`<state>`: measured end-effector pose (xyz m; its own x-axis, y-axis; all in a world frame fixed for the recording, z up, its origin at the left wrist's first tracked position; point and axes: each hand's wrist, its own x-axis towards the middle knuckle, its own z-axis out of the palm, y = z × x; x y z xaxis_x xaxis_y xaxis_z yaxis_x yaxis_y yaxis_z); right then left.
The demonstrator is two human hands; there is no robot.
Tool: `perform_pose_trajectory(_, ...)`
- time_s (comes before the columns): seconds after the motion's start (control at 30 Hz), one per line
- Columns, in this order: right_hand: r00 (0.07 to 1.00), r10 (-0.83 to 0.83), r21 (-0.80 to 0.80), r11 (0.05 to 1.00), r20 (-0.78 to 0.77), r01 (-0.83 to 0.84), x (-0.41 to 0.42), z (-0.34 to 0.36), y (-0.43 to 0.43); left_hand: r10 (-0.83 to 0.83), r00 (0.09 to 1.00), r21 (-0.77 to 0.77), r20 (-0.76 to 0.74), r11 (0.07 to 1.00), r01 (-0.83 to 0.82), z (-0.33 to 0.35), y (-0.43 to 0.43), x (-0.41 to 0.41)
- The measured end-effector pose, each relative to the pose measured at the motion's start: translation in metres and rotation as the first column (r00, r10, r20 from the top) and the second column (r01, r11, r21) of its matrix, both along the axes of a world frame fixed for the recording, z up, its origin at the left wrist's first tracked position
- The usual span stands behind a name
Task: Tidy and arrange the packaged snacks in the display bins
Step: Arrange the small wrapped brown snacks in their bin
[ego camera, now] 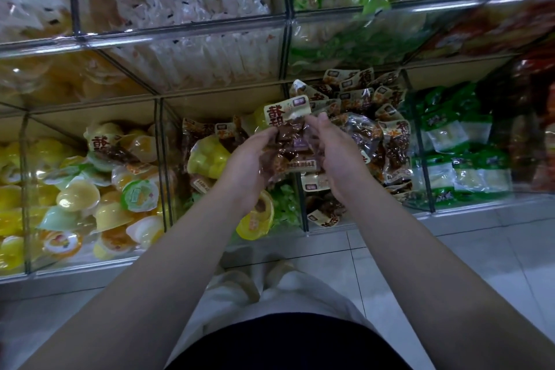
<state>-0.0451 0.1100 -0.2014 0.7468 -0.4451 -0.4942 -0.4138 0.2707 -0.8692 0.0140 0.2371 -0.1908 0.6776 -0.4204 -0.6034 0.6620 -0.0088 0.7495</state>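
Together both hands [249, 165] [339, 159] grip crinkly, glossy brown snack packets [292, 141].

A shop: clear display bins [162, 135] heaped with packaged snacks [375, 129].

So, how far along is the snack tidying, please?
Looks done: the green plastic packets sit in their own bin. In hand: left hand and right hand grip a bundle of brown plastic snack packets. To do: yellow plastic jelly cups lie in the middle bin, and one brown packet lies among the left bin's cups.
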Motion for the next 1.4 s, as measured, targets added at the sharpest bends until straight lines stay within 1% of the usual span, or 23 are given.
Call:
perform_pose_trajectory(0.13,0.999,-0.017,-0.114,0.993,0.028,0.02,-0.007,0.004,-0.014,-0.034,0.999,0.009,0.021,0.999,0.034,0.003,-0.018,-0.003)
perform_pose_trajectory(0.23,0.999,0.017,-0.206,0.979,0.048,-0.007,-0.013,0.002,-0.022,-0.09,0.996,0.016,0.023,0.996,0.089,0.006,-0.03,-0.006)
perform_pose_trajectory(0.33,0.998,0.047,-0.333,0.942,0.052,-0.027,-0.011,-0.002,-0.027,-0.122,0.992,0.014,0.028,0.992,0.122,0.004,-0.042,-0.007)
perform_pose_trajectory(0.43,0.993,0.115,-0.508,0.853,-0.038,-0.118,-0.008,-0.011,-0.031,-0.184,0.982,0.008,0.036,0.983,0.183,0.0,-0.053,-0.01)
perform_pose_trajectory(0.57,0.969,0.197,-0.658,0.712,-0.149,-0.246,-0.015,-0.017,-0.033,-0.263,0.964,0.037,0.022,0.964,0.263,-0.003,-0.058,-0.017)
perform_pose_trajectory(0.63,0.951,0.231,-0.688,0.656,-0.206,-0.309,-0.02,-0.022,-0.032,-0.267,0.964,0.03,0.009,0.963,0.267,-0.006,-0.056,-0.019)
perform_pose_trajectory(0.8,0.887,0.283,-0.673,0.578,-0.365,-0.461,-0.026,-0.032,-0.032,-0.3,0.953,0.01,-0.032,0.954,0.3,-0.008,-0.053,-0.024)
perform_pose_trajectory(0.9,0.858,0.284,-0.69,0.511,-0.427,-0.512,-0.026,-0.037,-0.036,-0.311,0.95,-0.004,-0.02,0.95,0.311,-0.004,-0.051,-0.026)
perform_pose_trajectory(0.97,0.849,0.275,-0.694,0.49,-0.451,-0.527,-0.025,-0.038,-0.038,-0.31,0.951,-0.015,-0.005,0.951,0.31,-0.001,-0.051,-0.028)
perform_pose_trajectory(1.07,0.874,0.237,-0.722,0.493,-0.425,-0.485,-0.026,-0.033,-0.035,-0.271,0.962,-0.052,-0.019,0.962,0.27,0.002,-0.046,-0.027)
perform_pose_trajectory(1.17,0.928,0.23,-0.781,0.504,-0.292,-0.37,-0.028,-0.024,-0.024,-0.276,0.961,-0.073,0.017,0.958,0.276,0.008,-0.037,-0.028)
perform_pose_trajectory(1.27,0.957,0.25,-0.749,0.604,-0.148,-0.274,-0.025,-0.013,-0.01,-0.215,0.977,-0.085,0.011,0.973,0.215,0.005,-0.028,-0.025)
perform_pose_trajectory(1.4,0.973,0.228,-0.618,0.763,-0.02,-0.192,-0.015,-0.003,0.012,-0.154,0.988,-0.121,-0.021,0.981,0.15,0.002,-0.018,-0.02)
